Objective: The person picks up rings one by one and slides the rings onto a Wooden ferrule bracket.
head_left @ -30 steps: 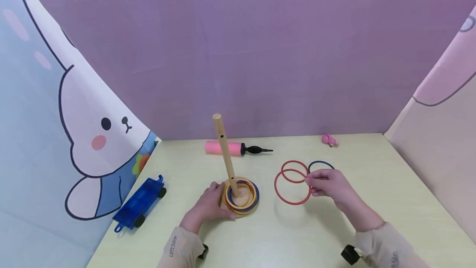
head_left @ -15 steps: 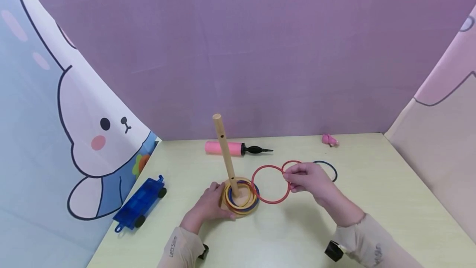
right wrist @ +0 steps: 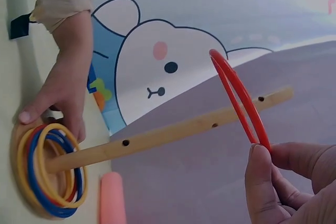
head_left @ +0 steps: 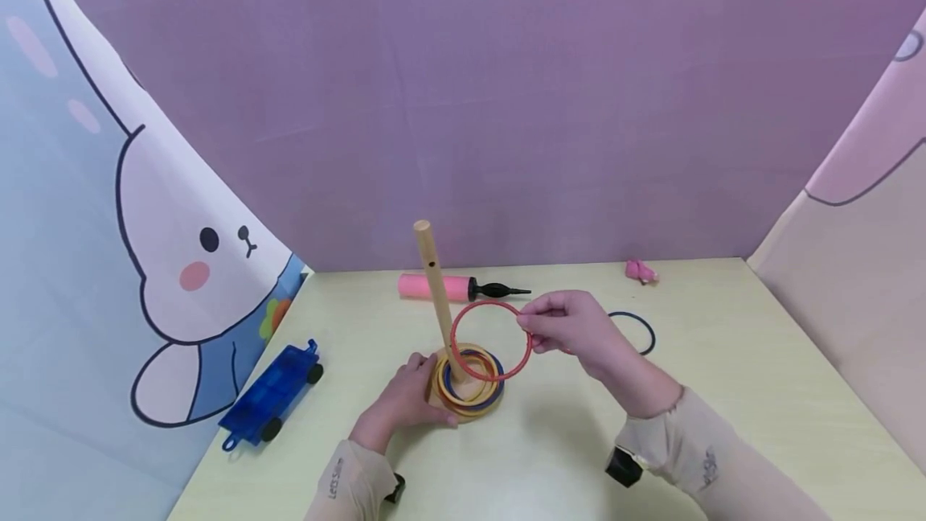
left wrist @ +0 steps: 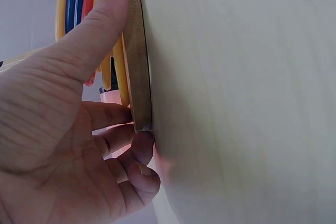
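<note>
A wooden ring-toss stand has a tall peg [head_left: 432, 272] rising from a round base [left wrist: 137, 61]. Yellow, blue and red rings lie stacked around the peg's foot, among them a blue ring [right wrist: 32, 166]. My left hand [head_left: 405, 400] holds the base by its edge, thumb on the near side and fingers at the far side. In my right hand [head_left: 571, 330], thumb and fingertips pinch a red ring [right wrist: 249, 109] by its right side. That ring is raised and tilted beside the peg; in the head view it overlaps the peg's lower part.
A dark blue ring [head_left: 653, 336] lies right of the right hand, and another red ring is mostly hidden behind that hand. At the back are a pink hand pump [head_left: 437, 288] and a small pink object [head_left: 641, 272]. A blue toy wagon [head_left: 271, 396] stands left.
My right hand has carried the red ring leftward and upward from the right side to the peg. The left hand keeps its place on the base.
</note>
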### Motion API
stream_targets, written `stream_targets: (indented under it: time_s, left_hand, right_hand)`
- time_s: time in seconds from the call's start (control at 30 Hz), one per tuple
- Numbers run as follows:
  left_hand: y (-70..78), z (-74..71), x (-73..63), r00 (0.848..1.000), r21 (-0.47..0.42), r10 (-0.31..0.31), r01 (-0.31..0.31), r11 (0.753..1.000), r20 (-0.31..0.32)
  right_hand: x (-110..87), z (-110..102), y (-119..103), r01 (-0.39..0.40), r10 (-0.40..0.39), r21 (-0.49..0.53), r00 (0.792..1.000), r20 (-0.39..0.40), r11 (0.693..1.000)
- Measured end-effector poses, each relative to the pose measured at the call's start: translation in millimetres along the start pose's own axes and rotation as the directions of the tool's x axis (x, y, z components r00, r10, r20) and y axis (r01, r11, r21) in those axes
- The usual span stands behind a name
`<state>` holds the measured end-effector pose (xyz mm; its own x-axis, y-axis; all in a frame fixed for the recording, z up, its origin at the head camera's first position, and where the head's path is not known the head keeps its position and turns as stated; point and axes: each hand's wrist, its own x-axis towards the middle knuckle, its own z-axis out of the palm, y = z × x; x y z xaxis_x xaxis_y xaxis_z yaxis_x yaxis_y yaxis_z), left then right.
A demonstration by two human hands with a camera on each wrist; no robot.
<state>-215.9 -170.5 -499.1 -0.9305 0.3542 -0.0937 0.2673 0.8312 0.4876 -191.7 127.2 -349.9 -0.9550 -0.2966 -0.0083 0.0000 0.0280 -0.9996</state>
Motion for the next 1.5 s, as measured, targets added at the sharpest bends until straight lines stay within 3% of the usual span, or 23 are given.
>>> stream_targets:
  time_s: [0.63,1.17,1.3,1.5]
  left_hand:
    - [-0.9,0.3,3.2,1.000,-0.009,-0.025,0.025,1.000,0.016]
    - [0.9,3.4,4.5,0.999,-0.012,-0.032,0.032,0.999,0.017]
    - [1.3,2.7,3.6,1.000,-0.015,-0.029,0.029,0.999,0.011]
    - [1.5,4.1,3.2,0.999,-0.007,-0.035,0.035,0.999,0.006]
  right_hand:
    - [13.6,22.4,-66.1,0.083,-0.083,-0.008,0.997,-0.001,0.997]
    - [33.0,33.7,-98.7,0.146,-0.135,0.098,0.984,-0.113,0.984]
    - [39.4,34.4,-98.3,0.123,-0.108,0.103,0.984,-0.139,0.987]
    - [48.0,32.5,-80.5,0.017,-0.002,0.089,0.986,-0.169,0.996]
